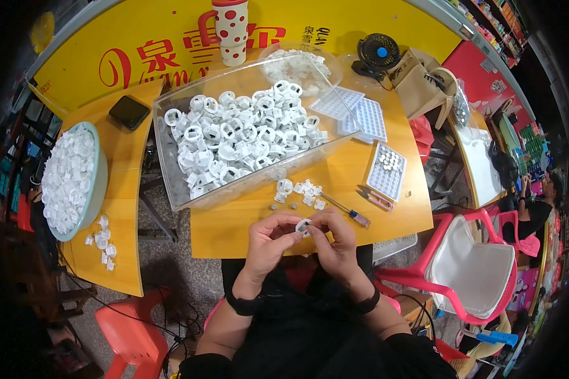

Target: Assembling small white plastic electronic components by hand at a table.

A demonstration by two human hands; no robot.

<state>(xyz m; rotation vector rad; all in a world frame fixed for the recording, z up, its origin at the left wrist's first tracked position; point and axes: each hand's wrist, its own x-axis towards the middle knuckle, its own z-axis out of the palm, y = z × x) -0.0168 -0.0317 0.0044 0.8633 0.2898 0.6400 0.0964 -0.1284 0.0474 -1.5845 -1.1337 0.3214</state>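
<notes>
Between both hands, just over the table's front edge, is a small round white plastic part (303,227) with a dark middle. My left hand (269,243) pinches its left side with thumb and forefinger. From the other side, the fingertips of my right hand (335,242) close on it. Loose white plastic pieces (308,191) lie just beyond the hands, with two small grey discs beside them. A screwdriver (354,215) with a clear handle rests to their right. Behind them a clear bin (171,183) holds many similar round white parts (234,136).
Pliers (376,197) lie by a white tray of small round pieces (385,170). More white trays (360,117), a black fan (378,52) and a dotted tumbler (232,31) stand farther back. At left, a basin (95,189) of white parts and a phone (129,112); at right, a pink chair (468,265).
</notes>
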